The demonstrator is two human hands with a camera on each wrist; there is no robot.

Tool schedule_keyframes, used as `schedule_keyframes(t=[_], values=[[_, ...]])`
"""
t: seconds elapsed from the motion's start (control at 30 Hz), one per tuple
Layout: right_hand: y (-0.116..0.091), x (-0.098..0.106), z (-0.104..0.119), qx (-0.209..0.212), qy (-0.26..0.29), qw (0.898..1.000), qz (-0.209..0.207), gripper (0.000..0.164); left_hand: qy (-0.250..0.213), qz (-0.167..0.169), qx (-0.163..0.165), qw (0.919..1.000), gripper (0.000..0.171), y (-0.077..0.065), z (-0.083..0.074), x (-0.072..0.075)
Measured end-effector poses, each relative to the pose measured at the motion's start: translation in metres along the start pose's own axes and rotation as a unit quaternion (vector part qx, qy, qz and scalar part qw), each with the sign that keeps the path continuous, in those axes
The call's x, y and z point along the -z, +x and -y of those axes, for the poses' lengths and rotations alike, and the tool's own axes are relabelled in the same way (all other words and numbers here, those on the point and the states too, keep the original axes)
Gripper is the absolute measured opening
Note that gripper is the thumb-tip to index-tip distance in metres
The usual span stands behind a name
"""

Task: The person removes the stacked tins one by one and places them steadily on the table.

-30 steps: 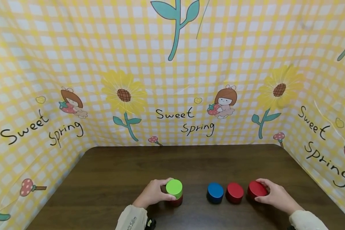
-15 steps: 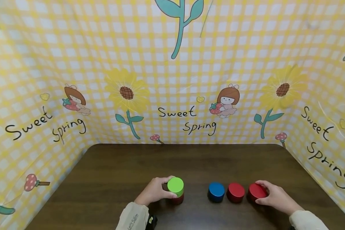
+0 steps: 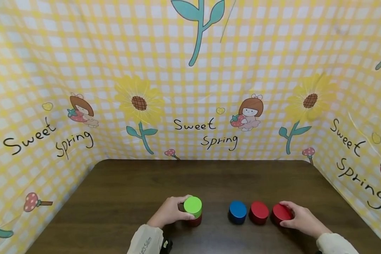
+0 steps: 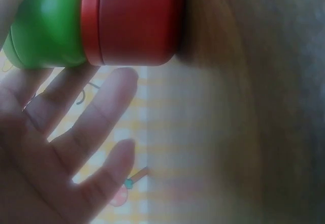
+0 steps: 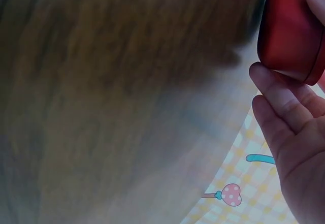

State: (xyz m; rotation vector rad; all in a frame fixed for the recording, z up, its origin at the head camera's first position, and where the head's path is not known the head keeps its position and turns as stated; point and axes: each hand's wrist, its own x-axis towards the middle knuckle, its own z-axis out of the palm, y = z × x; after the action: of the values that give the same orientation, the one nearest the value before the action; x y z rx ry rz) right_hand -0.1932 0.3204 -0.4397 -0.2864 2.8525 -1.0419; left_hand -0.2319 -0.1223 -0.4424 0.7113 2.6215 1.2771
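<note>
Grips on green disc (image 3: 192, 205), red disc (image 3: 281, 213)

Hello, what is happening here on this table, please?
A person sits at a dark table with round blocks. The left hand grips a green block stacked on a red one. The right hand holds the rightmost red block. Between them stand a blue block and another red block.
</note>
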Motion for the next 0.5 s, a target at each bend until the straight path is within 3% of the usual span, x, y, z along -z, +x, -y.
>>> schedule_keyframes(t=[0.5], values=[[0.0019,-0.0024,-0.0026,-0.017,-0.008,1.0,0.0,0.069,0.011,0.007,0.003,0.9999,0.071,0.0003,-0.0013,0.0012]])
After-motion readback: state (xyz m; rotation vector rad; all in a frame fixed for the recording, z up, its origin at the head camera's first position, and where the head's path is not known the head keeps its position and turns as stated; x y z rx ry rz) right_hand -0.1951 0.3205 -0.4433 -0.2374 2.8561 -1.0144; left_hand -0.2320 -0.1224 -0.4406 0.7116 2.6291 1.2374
